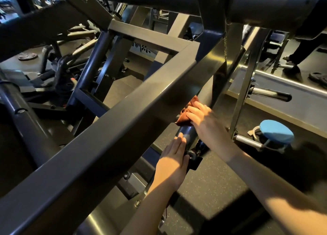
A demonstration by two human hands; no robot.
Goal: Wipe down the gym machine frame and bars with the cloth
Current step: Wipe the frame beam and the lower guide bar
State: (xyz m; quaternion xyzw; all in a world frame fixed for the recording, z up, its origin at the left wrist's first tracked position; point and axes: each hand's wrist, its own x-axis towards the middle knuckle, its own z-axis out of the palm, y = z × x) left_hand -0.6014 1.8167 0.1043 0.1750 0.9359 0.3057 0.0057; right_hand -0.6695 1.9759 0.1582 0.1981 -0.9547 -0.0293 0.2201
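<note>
Rust-brown cloth [187, 110] sits bunched under your right hand [203, 121], pressed against the round dark bar [208, 100] that slants up and away behind the wide flat beam [123, 128] of the machine frame. Your right fingers [194, 110] curl over the cloth and around the bar, so the hand is closed on both; only a crumpled edge of the fabric shows past your knuckles, toward the beam. Your left hand [172, 161] lies lower on the same bar, near its end, with the fingers straight and together and the palm flat against the metal; it is open and grips nothing. Just below that hand, the bar meets a bolt and a small black bracket [193, 159]. The two hands are near one another, with a bare, glossy stretch of bar between them. The wide beam runs diagonally from the lower left to the upper right and hides part of the bar's left side. To your right, on the speckled dark floor [203, 185], a round stool with a blue top [277, 131] stands beside a slanted grey upright [245, 93] that carries a chrome peg [269, 94]. Farther off at the upper right, another person's legs and shoes [293, 64] show on the floor. At the far left, a weight plate [28, 56] lies flat among other machines.
</note>
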